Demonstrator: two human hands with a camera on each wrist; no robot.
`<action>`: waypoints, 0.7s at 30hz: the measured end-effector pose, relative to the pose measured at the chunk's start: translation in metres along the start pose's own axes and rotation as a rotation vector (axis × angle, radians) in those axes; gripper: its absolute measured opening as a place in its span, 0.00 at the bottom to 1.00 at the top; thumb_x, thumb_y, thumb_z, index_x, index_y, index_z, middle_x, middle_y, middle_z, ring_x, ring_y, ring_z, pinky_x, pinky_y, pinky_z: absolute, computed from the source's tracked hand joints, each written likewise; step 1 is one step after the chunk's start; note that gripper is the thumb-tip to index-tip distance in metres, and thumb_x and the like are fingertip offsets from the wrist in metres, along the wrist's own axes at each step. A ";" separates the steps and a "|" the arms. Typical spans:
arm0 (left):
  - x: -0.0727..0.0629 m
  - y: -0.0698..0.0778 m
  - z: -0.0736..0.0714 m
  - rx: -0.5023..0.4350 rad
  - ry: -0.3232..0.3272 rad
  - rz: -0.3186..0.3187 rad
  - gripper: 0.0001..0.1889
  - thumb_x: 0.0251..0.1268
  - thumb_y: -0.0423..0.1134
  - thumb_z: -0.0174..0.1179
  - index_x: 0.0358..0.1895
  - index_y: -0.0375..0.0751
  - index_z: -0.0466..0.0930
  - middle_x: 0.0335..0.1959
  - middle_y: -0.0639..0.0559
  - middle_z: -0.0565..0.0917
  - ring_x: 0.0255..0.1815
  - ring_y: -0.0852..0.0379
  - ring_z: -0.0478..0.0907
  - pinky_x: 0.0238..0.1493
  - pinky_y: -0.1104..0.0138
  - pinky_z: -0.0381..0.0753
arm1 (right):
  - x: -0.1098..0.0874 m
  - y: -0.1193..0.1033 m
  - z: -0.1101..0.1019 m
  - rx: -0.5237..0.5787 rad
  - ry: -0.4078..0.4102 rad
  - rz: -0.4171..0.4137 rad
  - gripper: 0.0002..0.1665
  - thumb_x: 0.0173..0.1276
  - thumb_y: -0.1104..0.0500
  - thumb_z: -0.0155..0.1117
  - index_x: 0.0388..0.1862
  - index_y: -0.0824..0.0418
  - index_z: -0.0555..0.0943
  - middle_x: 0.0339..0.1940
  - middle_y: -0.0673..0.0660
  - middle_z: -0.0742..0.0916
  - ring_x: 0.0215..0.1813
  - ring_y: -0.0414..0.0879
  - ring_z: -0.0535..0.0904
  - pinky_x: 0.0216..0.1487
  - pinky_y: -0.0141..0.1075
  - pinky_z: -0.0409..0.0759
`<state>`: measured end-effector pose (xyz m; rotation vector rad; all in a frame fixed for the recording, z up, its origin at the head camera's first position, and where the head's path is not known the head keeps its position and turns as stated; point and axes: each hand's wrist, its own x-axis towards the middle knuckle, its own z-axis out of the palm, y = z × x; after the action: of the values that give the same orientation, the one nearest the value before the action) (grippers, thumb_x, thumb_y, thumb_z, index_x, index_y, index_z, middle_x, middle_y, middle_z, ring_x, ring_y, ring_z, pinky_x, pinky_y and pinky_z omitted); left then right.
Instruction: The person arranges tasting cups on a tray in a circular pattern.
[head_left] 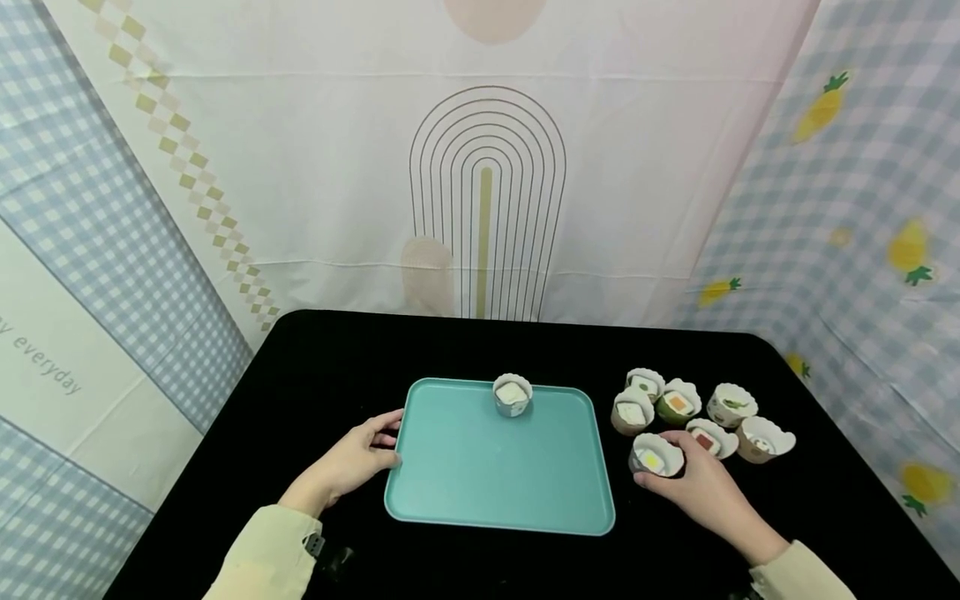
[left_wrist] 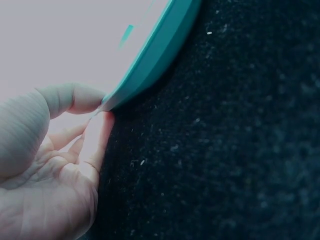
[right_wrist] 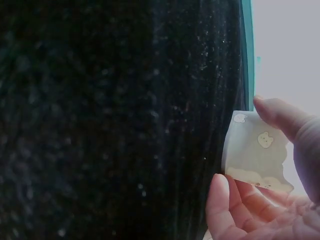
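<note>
Head view: The tray point(head_left: 487, 467) lies on the black table point(head_left: 341, 350), long axis running left to right across the person's front. The left hand point(head_left: 354, 460) is at the tray's left rim. The right hand point(head_left: 701, 486) holds a paper cup point(head_left: 636, 463) between thumb and fingers; whether the cup's base touches the table cannot be determined. The held cup is to the right of the tray, separated from its right rim by a strip of table. The right hand is the nearer hand to this cup; the left is across the tray. Any transfer to the tray would therefore run leftward over the right rim. A second cup point(head_left: 512, 411) stands at the tray's far edge; open tray surface extends from it to the near rim. Six other cups point(head_left: 628, 422) stand beyond and to the right of the held cup, limiting room on those sides.

Left wrist view: The thumb and fingers are nearly closed, pinching the thin tray rim between them.

Right wrist view: The thumb and fingers are spread to the cup's width, gripping opposite sides. The tray edge appears beyond the cup.
</note>
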<state>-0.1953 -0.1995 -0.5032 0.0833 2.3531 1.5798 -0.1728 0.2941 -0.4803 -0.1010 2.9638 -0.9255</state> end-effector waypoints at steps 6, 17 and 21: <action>0.000 0.000 0.000 -0.008 0.004 -0.002 0.37 0.60 0.33 0.63 0.73 0.53 0.62 0.61 0.53 0.70 0.54 0.52 0.70 0.48 0.58 0.77 | 0.000 0.000 0.000 0.010 -0.008 0.010 0.47 0.55 0.37 0.73 0.61 0.67 0.69 0.47 0.62 0.82 0.43 0.51 0.79 0.38 0.43 0.78; 0.000 0.001 0.001 0.003 0.003 0.004 0.37 0.60 0.33 0.63 0.73 0.53 0.62 0.62 0.53 0.69 0.55 0.52 0.70 0.49 0.58 0.77 | -0.004 -0.005 -0.002 0.033 0.003 -0.003 0.43 0.57 0.40 0.72 0.61 0.66 0.69 0.46 0.60 0.82 0.41 0.48 0.79 0.36 0.40 0.78; 0.000 0.000 0.000 0.002 0.004 0.003 0.37 0.60 0.33 0.63 0.73 0.53 0.62 0.62 0.52 0.70 0.55 0.52 0.70 0.48 0.58 0.77 | -0.005 -0.013 -0.004 0.050 0.013 -0.030 0.41 0.57 0.41 0.73 0.60 0.64 0.70 0.45 0.58 0.82 0.42 0.47 0.79 0.37 0.41 0.78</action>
<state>-0.1950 -0.1994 -0.5035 0.0843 2.3593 1.5805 -0.1674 0.2855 -0.4696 -0.1395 2.9563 -1.0075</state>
